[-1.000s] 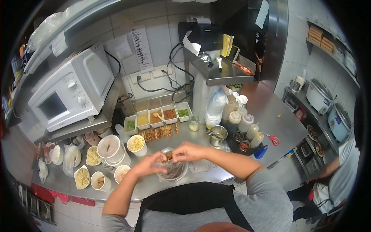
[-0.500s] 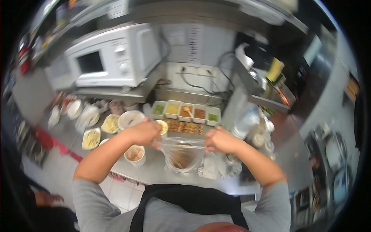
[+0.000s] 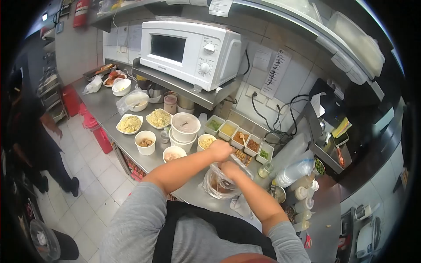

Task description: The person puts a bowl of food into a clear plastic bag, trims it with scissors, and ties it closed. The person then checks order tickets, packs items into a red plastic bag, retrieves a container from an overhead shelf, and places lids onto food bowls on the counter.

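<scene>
A clear plastic bag stands on the steel counter, with a brown-looking container or food showing blurrily through it. My left hand is closed at the top of the bag. Just below and beside it, my right hand also grips the gathered plastic. The fingers of both hands are partly hidden. Beyond my hands lie browned skewers, partly covered by my left hand. A tub of yellow pieces is close to my left wrist.
Several small topping trays line the back. Stacked lidded tubs, bowls of potato-like salad and a tub of browned pieces stand left. Squeeze bottles are at right. A microwave sits on a shelf above. Another person stands far left.
My hands have come together over the bag from being apart at its two sides, drawing the open top closed. My view has turned left, showing more floor and the other person.
</scene>
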`<action>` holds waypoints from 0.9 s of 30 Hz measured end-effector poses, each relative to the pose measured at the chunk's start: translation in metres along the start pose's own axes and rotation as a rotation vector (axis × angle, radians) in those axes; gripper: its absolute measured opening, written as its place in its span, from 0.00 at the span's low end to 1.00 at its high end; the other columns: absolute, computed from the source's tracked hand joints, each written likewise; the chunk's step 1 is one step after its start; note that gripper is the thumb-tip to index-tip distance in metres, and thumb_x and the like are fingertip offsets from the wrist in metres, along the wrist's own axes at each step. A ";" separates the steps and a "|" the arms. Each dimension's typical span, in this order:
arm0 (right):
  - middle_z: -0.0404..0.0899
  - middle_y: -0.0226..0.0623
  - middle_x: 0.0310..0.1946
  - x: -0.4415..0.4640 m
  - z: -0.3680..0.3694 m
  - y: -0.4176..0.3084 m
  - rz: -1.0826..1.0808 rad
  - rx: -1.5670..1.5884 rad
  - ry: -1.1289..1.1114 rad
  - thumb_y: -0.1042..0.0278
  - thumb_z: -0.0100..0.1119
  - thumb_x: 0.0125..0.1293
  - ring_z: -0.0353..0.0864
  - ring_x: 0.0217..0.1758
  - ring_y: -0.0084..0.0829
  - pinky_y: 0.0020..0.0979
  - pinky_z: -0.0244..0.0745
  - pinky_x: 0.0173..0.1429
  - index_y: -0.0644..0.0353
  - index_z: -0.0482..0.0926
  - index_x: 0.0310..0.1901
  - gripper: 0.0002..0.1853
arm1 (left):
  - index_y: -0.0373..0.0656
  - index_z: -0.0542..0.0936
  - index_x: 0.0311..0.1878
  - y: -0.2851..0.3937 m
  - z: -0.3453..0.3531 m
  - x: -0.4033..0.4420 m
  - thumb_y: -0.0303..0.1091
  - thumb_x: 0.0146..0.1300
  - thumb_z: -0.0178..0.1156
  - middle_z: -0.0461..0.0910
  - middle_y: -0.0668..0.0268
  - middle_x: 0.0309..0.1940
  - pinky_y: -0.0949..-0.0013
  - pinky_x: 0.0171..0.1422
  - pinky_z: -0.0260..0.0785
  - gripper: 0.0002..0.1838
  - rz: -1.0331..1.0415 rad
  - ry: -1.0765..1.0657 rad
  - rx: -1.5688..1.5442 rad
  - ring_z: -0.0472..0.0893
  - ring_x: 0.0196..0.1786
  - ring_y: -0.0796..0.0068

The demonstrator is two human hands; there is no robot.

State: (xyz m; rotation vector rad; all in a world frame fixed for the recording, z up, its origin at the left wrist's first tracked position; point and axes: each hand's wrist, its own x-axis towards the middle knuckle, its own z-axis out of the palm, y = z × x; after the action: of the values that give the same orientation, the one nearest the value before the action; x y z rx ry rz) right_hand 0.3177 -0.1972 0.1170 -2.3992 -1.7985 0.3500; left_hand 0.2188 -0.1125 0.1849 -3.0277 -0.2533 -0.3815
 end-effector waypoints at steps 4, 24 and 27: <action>0.81 0.53 0.40 -0.002 -0.011 -0.005 -0.025 -0.084 -0.011 0.64 0.49 0.61 0.80 0.44 0.50 0.45 0.73 0.48 0.61 0.81 0.39 0.13 | 0.49 0.82 0.35 0.007 -0.020 -0.004 0.33 0.53 0.56 0.83 0.59 0.27 0.58 0.34 0.74 0.08 -0.050 0.146 -0.041 0.84 0.32 0.61; 0.83 0.33 0.33 -0.119 -0.124 0.070 -0.296 -0.581 -0.091 0.49 0.60 0.58 0.81 0.45 0.33 0.57 0.49 0.68 0.48 0.82 0.40 0.15 | 0.51 0.82 0.40 -0.022 -0.068 -0.030 0.37 0.56 0.60 0.81 0.70 0.39 0.52 0.60 0.54 0.09 0.455 -0.418 0.315 0.77 0.50 0.71; 0.81 0.30 0.29 -0.121 -0.140 0.078 -0.363 -0.411 0.066 0.55 0.60 0.60 0.80 0.42 0.33 0.56 0.50 0.69 0.49 0.82 0.35 0.10 | 0.51 0.81 0.34 -0.036 -0.088 -0.047 0.38 0.57 0.58 0.79 0.72 0.31 0.56 0.54 0.56 0.05 0.530 -0.322 0.092 0.77 0.44 0.71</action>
State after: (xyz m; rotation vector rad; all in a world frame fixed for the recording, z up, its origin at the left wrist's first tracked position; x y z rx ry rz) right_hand 0.3939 -0.3292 0.2476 -2.2017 -2.4063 -0.1514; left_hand 0.1463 -0.0928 0.2600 -2.8919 0.4925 0.1534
